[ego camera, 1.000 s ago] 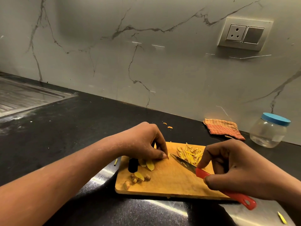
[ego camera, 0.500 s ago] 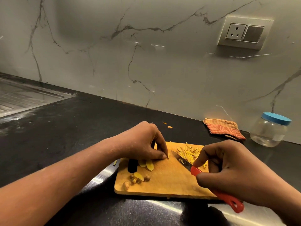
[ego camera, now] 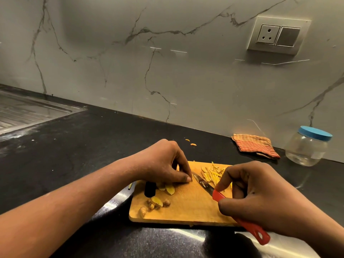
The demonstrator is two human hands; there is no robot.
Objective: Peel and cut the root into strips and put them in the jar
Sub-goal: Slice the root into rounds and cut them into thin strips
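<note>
A wooden cutting board (ego camera: 186, 211) lies on the black counter. My left hand (ego camera: 163, 162) pinches a small yellow root slice against the board, fingertips beside the blade. My right hand (ego camera: 256, 194) grips the red-handled knife (ego camera: 217, 195), its tip next to my left fingertips. A pile of yellow root strips (ego camera: 212, 173) lies at the board's far right. Flat root slices (ego camera: 167, 188) and peel bits (ego camera: 154, 203) sit on the board's left part. The clear jar with a blue lid (ego camera: 309, 146) stands closed at the far right.
A black-handled tool (ego camera: 149, 189) lies at the board's left edge, partly under my left hand. A folded orange striped cloth (ego camera: 255, 145) lies by the wall. Small root bits (ego camera: 191, 143) lie behind the board. A steel sink drainboard (ego camera: 28, 110) is far left.
My right hand and the knife have shifted slightly left, closer to my left fingertips. My left hand has stayed in place on the slice.
</note>
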